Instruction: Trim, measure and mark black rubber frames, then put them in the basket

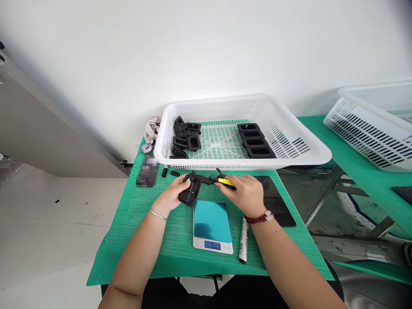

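Note:
My left hand (175, 195) grips a black plastic part (189, 192) with its thumb on top, just beyond the scale's upper left corner. Closed round a yellow-and-black cutter-like tool (226, 183) is my right hand (247, 193). A dark strip (207, 179) spans the gap between the part and the tool; whether it belongs to either one I cannot tell. Below the hands lies a digital scale (212, 223) with a blue-green plate. A white marker (243, 242) rests to its right.
A white basket (225, 162) behind the hands holds several black parts (255, 140), loose at left, lined up at right. A dark flat device (277, 201) lies right of my right hand. Black caps (165, 171) and a cloth (150, 131) are at left. Another basket (363, 128) stands right.

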Demonstrator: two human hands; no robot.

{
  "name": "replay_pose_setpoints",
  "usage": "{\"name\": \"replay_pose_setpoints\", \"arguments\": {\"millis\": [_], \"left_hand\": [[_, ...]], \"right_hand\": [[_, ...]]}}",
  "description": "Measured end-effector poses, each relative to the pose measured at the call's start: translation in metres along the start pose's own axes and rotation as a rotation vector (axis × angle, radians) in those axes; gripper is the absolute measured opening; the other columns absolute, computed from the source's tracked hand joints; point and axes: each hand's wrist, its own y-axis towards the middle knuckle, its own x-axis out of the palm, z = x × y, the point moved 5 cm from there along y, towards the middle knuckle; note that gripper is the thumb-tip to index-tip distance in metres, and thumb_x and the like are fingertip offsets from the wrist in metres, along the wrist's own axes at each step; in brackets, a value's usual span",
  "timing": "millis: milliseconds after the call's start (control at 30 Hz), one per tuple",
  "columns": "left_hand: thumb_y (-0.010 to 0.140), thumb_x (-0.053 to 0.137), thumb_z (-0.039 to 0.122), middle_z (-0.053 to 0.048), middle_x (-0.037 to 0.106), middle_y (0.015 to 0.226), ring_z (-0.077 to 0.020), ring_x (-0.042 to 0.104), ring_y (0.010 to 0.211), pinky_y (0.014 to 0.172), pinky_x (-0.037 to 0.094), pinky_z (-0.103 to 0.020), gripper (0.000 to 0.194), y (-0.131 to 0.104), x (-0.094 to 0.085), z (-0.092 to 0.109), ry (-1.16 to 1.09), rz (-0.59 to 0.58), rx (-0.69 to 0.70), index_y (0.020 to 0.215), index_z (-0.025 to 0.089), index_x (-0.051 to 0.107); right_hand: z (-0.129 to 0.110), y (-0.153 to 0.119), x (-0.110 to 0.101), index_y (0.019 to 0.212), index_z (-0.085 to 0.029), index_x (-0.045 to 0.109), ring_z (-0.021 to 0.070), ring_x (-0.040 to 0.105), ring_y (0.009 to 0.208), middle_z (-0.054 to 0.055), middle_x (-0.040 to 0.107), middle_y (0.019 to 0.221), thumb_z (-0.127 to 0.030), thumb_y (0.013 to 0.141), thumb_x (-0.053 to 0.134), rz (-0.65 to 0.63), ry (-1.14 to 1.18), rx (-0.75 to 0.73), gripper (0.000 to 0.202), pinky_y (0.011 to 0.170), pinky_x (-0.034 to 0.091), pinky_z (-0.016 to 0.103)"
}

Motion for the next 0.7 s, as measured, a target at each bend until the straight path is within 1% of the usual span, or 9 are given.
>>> {"name": "replay_pose_setpoints", "arguments": {"millis": [100, 167, 267, 400, 467, 533, 600, 700], "left_hand": [[0.067, 0.078, 0.029, -0.003, 0.062, 0.075, -0.0118, 0.058, 0.064, 0.057, 0.042, -0.022, 0.025, 0.0, 0.001, 0.0, -0.029, 0.022, 0.002, 0.084, 0.014, 0.067], [0.066, 0.079, 0.025, -0.004, 0.064, 0.08, -0.0131, 0.06, 0.068, 0.06, 0.043, -0.022, 0.025, 0.0, 0.001, 0.001, -0.041, 0.04, 0.015, 0.086, 0.015, 0.066], [0.066, 0.078, 0.024, -0.003, 0.066, 0.083, -0.0145, 0.062, 0.074, 0.063, 0.045, -0.022, 0.024, 0.001, 0.0, 0.003, -0.055, 0.081, 0.073, 0.086, 0.017, 0.065], [0.071, 0.074, 0.029, -0.003, 0.068, 0.082, -0.0176, 0.064, 0.079, 0.067, 0.047, -0.026, 0.019, 0.004, -0.009, 0.002, -0.152, 0.197, 0.113, 0.084, 0.018, 0.065], [0.072, 0.073, 0.032, -0.004, 0.068, 0.08, -0.0189, 0.065, 0.079, 0.071, 0.049, -0.029, 0.021, 0.006, -0.013, 0.0, -0.208, 0.246, 0.098, 0.084, 0.017, 0.066], [0.071, 0.073, 0.035, -0.005, 0.068, 0.079, -0.0198, 0.065, 0.079, 0.072, 0.05, -0.031, 0.023, 0.007, -0.016, -0.002, -0.229, 0.266, 0.075, 0.084, 0.016, 0.067], [0.07, 0.074, 0.035, -0.005, 0.068, 0.077, -0.0197, 0.065, 0.077, 0.069, 0.05, -0.03, 0.024, 0.007, -0.017, -0.004, -0.221, 0.268, 0.047, 0.082, 0.016, 0.067], [0.069, 0.075, 0.034, -0.003, 0.067, 0.072, -0.016, 0.063, 0.069, 0.061, 0.047, -0.025, 0.021, 0.004, -0.014, -0.005, -0.174, 0.244, 0.026, 0.077, 0.016, 0.067]], "right_hand": [[0.003, 0.001, 0.0, 0.072, -0.015, 0.068, 0.011, 0.048, 0.046, 0.003, 0.063, 0.054, -0.046, 0.084, 0.058, -0.014, 0.023, 0.032, 0.034, 0.049, 0.031, 0.026], [0.0, 0.001, 0.001, 0.072, -0.015, 0.068, 0.0112, 0.049, 0.047, 0.003, 0.062, 0.054, -0.047, 0.084, 0.057, -0.068, 0.088, -0.006, 0.035, 0.051, 0.032, 0.026], [-0.007, 0.002, 0.005, 0.069, -0.016, 0.066, 0.0109, 0.049, 0.049, 0.002, 0.061, 0.054, -0.048, 0.085, 0.054, -0.179, 0.18, -0.075, 0.038, 0.053, 0.033, 0.026], [-0.015, 0.0, 0.01, 0.065, -0.017, 0.064, 0.0105, 0.048, 0.05, 0.001, 0.059, 0.053, -0.051, 0.084, 0.054, -0.266, 0.207, -0.134, 0.04, 0.054, 0.032, 0.025], [-0.016, -0.001, 0.012, 0.064, -0.017, 0.063, 0.0102, 0.048, 0.049, 0.001, 0.059, 0.052, -0.051, 0.085, 0.054, -0.281, 0.2, -0.154, 0.041, 0.054, 0.033, 0.025], [-0.016, -0.002, 0.014, 0.066, -0.016, 0.064, 0.0104, 0.049, 0.049, 0.001, 0.06, 0.054, -0.051, 0.085, 0.054, -0.284, 0.189, -0.159, 0.041, 0.056, 0.034, 0.025], [-0.014, -0.002, 0.014, 0.069, -0.016, 0.065, 0.0109, 0.05, 0.05, 0.001, 0.061, 0.055, -0.051, 0.086, 0.053, -0.274, 0.169, -0.145, 0.041, 0.056, 0.034, 0.026], [-0.007, -0.002, 0.012, 0.071, -0.016, 0.067, 0.0112, 0.05, 0.049, 0.002, 0.062, 0.056, -0.05, 0.087, 0.053, -0.221, 0.116, -0.102, 0.04, 0.054, 0.032, 0.027]]}}
